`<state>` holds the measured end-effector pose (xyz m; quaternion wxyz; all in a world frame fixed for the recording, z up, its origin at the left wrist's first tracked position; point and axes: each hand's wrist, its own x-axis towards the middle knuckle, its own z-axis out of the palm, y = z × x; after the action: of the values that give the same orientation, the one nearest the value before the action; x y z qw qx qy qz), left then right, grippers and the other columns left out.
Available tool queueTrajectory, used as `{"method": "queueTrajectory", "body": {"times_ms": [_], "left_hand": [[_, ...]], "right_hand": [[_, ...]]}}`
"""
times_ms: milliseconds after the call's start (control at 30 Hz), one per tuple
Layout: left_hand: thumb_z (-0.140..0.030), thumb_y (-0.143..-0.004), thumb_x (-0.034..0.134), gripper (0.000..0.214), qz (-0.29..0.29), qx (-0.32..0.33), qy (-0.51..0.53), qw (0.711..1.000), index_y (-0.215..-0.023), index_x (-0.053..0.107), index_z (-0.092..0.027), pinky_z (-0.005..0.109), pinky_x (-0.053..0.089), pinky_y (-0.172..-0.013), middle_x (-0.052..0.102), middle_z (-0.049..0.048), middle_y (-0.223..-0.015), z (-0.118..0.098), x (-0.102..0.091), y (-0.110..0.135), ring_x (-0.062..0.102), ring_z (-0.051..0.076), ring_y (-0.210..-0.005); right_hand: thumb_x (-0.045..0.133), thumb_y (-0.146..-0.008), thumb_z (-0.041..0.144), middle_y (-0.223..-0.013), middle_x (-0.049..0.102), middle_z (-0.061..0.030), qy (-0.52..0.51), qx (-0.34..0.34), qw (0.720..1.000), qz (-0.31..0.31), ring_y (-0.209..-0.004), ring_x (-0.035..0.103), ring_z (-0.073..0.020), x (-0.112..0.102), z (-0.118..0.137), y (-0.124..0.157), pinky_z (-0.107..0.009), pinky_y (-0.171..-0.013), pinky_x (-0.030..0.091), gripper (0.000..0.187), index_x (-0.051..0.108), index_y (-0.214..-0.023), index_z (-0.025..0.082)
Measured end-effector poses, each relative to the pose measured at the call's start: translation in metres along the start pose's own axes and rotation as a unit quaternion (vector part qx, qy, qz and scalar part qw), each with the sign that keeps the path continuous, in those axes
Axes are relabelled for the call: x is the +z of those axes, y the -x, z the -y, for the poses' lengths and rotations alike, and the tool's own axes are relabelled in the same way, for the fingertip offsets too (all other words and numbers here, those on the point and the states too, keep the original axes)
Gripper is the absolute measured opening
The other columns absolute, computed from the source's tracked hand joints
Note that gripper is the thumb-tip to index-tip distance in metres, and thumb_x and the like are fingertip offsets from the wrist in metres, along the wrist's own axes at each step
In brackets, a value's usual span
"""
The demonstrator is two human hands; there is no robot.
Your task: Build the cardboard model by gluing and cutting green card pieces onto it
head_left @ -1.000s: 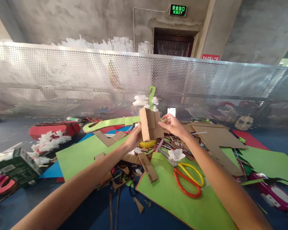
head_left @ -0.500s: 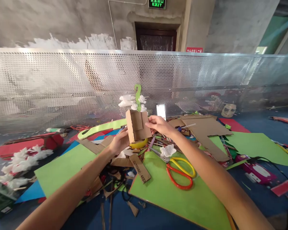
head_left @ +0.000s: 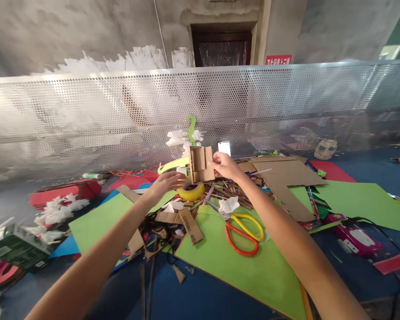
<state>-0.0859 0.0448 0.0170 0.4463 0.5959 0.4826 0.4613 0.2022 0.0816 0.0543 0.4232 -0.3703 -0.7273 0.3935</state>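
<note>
Both arms stretched forward: left hand (head_left: 166,182) hovers open, fingers (head_left: 177,177) spread, palm down; right hand (head_left: 225,165) slightly higher, fingers pinched closed.

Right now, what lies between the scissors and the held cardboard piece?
In the head view, a white paper flower on the green sheet, nearer the scissors than the cardboard piece.

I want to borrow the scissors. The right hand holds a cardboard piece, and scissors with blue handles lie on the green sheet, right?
Not quite: the head view shows the scissors have yellow and orange-red handles, not blue. The right hand does hold the cardboard piece, and the scissors do lie on the green sheet.
</note>
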Motion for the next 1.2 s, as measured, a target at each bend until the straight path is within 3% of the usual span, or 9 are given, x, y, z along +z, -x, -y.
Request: {"method": "queueTrajectory", "body": {"times_ms": [67,167,300,500,600,667,867,1067,1200], "left_hand": [[-0.053,-0.078,0.081,0.038,-0.058,0.088,-0.156,0.982,-0.089,0.074,-0.018,0.048,0.059,-0.094,0.077,0.0136,-0.098,-0.010,-0.015,0.006,0.075,0.031,-0.094],[-0.048,-0.083,0.076,0.040,-0.146,0.199,-0.332,0.910,-0.113,0.073,-0.022,0.049,0.051,-0.108,0.075,0.0123,-0.118,-0.024,-0.030,0.012,0.070,0.032,-0.112],[-0.040,-0.084,0.075,0.063,-0.087,0.261,-0.429,0.860,-0.142,0.059,-0.020,0.051,0.034,-0.126,0.053,0.0162,-0.157,-0.026,-0.027,0.008,0.047,0.036,-0.147],[-0.043,-0.082,0.079,0.079,-0.131,0.276,-0.366,0.879,-0.151,0.051,-0.020,0.048,0.039,-0.122,0.053,0.0176,-0.153,-0.006,-0.023,0.020,0.051,0.033,-0.144],[-0.045,-0.087,0.074,0.054,-0.271,0.267,-0.286,0.879,-0.134,0.064,-0.019,0.043,0.050,-0.110,0.069,0.0144,-0.129,0.001,-0.027,0.036,0.067,0.027,-0.119],[-0.043,-0.088,0.071,0.035,-0.323,0.224,-0.251,0.884,-0.115,0.071,-0.019,0.039,0.055,-0.099,0.077,0.0097,-0.107,0.003,-0.027,0.045,0.072,0.024,-0.098],[-0.041,-0.086,0.071,0.019,-0.252,0.198,-0.247,0.915,-0.092,0.081,-0.025,0.035,0.053,-0.097,0.082,0.0052,-0.102,0.002,-0.022,0.056,0.074,0.026,-0.094],[-0.048,-0.088,0.067,0.027,-0.234,0.220,-0.300,0.898,-0.089,0.081,-0.026,0.036,0.050,-0.093,0.080,0.0092,-0.101,0.003,-0.028,0.056,0.071,0.027,-0.094],[-0.055,-0.086,0.071,0.034,-0.249,0.159,-0.356,0.887,-0.093,0.081,-0.024,0.031,0.048,-0.077,0.071,0.0033,-0.072,0.003,-0.030,0.058,0.062,0.021,-0.070]], "right_hand": [[0.066,-0.091,0.033,-0.068,0.057,0.0046,0.061,-0.037,0.997,-0.001,-0.058,0.061,-0.0155,-0.002,0.004,0.003,-0.027,-0.057,0.050,0.025,0.044,-0.082,0.025],[0.062,-0.092,0.028,-0.066,0.057,0.0040,0.140,-0.106,0.984,0.004,-0.063,0.061,-0.0174,0.000,0.015,0.010,-0.028,-0.062,0.045,0.022,0.043,-0.081,0.026],[0.062,-0.093,0.028,-0.069,0.061,0.0013,0.182,-0.173,0.967,0.045,-0.069,0.062,-0.0197,0.006,0.031,0.019,-0.030,-0.068,0.042,0.022,0.044,-0.081,0.025],[0.067,-0.092,0.026,-0.070,0.063,-0.0002,0.301,-0.180,0.936,0.013,-0.065,0.056,-0.0190,0.006,0.040,0.022,-0.030,-0.064,0.032,0.020,0.050,-0.080,0.024],[0.067,-0.092,0.025,-0.067,0.061,0.0004,0.334,-0.185,0.924,0.001,-0.062,0.052,-0.0187,0.000,0.039,0.022,-0.030,-0.062,0.029,0.019,0.052,-0.081,0.024],[0.066,-0.093,0.024,-0.066,0.060,0.0005,0.338,-0.184,0.923,-0.009,-0.061,0.051,-0.0189,-0.002,0.037,0.021,-0.031,-0.061,0.029,0.017,0.053,-0.082,0.024],[0.064,-0.094,0.027,-0.069,0.064,-0.0006,0.373,-0.175,0.910,-0.042,-0.063,0.055,-0.0195,-0.005,0.032,0.020,-0.029,-0.062,0.030,0.011,0.059,-0.086,0.023],[0.065,-0.093,0.029,-0.071,0.065,-0.0009,0.359,-0.175,0.915,-0.052,-0.064,0.057,-0.0187,-0.004,0.032,0.022,-0.028,-0.062,0.032,0.013,0.058,-0.083,0.023],[0.063,-0.093,0.030,-0.072,0.067,-0.0015,0.332,-0.184,0.924,-0.051,-0.066,0.060,-0.0192,0.001,0.033,0.024,-0.028,-0.064,0.036,0.013,0.058,-0.083,0.023]]}}
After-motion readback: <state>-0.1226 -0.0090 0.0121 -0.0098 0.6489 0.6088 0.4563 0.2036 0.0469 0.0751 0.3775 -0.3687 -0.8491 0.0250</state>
